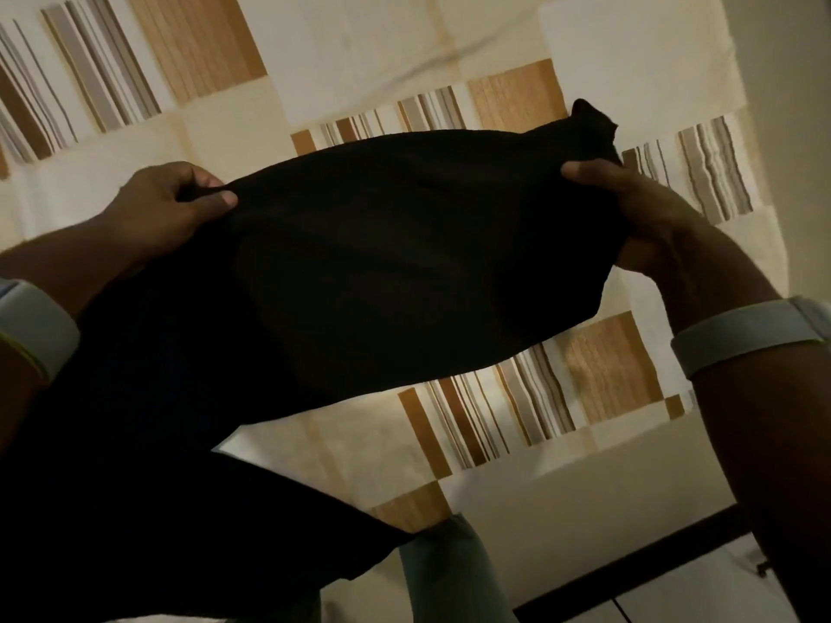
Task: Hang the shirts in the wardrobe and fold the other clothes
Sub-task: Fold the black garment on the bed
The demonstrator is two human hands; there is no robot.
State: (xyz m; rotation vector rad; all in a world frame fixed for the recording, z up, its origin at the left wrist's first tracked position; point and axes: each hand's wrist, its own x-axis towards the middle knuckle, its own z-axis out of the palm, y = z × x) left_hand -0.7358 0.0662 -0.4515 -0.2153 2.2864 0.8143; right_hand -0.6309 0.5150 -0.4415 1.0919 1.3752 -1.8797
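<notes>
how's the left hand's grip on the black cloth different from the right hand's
The left hand pinches an edge of the black garment between thumb and curled fingers; the right hand clutches a bunched end, a tuft of cloth poking up beyond it. The left hand sits lower in the view, the right hand higher and farther toward the patterned bedsheet's edge. Both grip the same garment, held up above the sheet, and each wrist wears a pale band.

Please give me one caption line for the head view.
Both hands, left and right, hold a black garment spread above a patterned bedsheet.
</notes>
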